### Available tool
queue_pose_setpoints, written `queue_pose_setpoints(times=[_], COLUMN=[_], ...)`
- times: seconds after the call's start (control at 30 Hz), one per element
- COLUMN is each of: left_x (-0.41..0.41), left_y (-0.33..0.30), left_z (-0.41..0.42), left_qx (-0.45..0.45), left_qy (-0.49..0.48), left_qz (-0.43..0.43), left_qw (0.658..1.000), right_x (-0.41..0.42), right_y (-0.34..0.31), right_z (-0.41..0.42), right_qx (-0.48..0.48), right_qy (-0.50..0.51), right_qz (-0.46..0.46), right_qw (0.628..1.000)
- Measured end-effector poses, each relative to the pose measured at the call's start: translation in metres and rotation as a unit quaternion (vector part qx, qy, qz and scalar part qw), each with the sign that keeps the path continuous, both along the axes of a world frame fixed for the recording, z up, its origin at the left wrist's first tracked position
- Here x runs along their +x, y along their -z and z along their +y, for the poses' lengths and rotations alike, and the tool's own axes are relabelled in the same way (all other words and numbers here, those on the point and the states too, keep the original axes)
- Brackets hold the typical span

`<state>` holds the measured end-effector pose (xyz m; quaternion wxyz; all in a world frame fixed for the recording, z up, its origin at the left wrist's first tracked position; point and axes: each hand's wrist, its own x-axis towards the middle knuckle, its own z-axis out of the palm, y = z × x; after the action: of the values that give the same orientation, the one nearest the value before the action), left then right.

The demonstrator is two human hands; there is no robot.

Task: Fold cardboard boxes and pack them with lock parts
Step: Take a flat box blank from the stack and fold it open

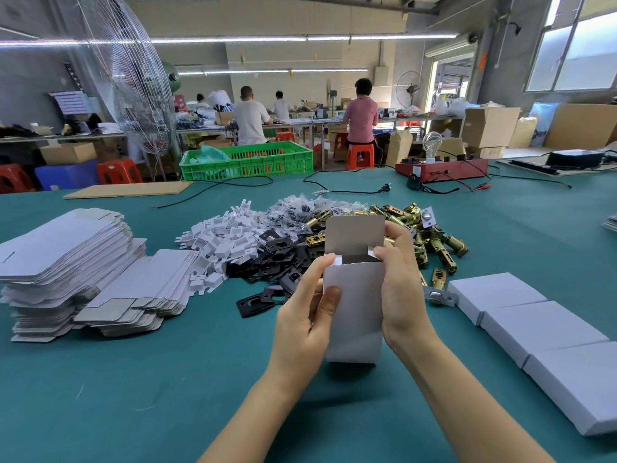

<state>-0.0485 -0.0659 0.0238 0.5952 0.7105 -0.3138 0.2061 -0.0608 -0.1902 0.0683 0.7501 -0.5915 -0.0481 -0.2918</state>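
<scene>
Teal mat (500, 228) covering a big worktable, workshop behind it with a few people sitting at benches with their backs turned, a green crate (247, 160) at the far edge and a big wire fan (133, 81) off to the left.

Only the one head view, so using the white box (354, 305) in the middle as the landmark. Left of it sits a tall stack of flat box blanks (66, 262), with a second lower stack leaning beside. Just behind the box is the parts heap: white plastic pieces (223, 242), black plates (267, 262), small clear bags (300, 208) and brass latch bolts (430, 238) (one bolt with a silver faceplate lies loose, just right of the box). Right of the box runs a row of closed boxes (534, 329) out toward the near right edge. Nearer than the box the mat is bare teal, so there's room on that side; behind and to both sides it's crowded.

Box is held upright above the mat, top flap standing up, mouth open. Left hand (303, 322) wraps the left side, thumb on the front face, a fingertip at the top left corner. Right hand (400, 289) grips the right side, thumb tip pressing on the small side flap at the mouth. Both hands are clamped on the box.
</scene>
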Motion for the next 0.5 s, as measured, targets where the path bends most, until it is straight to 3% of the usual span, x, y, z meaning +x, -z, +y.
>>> queue_pose_setpoints(times=[0.5], left_x=[-0.0019], left_y=[-0.0002], left_z=[-0.0015], left_qx=[-0.062], left_qy=[0.045], left_qz=[0.075], left_qw=[0.994], right_x=[-0.0033], right_y=[-0.0008], right_z=[0.0077], right_qx=[-0.051], right_qy=[0.043], right_qz=[-0.083], right_qw=[0.994])
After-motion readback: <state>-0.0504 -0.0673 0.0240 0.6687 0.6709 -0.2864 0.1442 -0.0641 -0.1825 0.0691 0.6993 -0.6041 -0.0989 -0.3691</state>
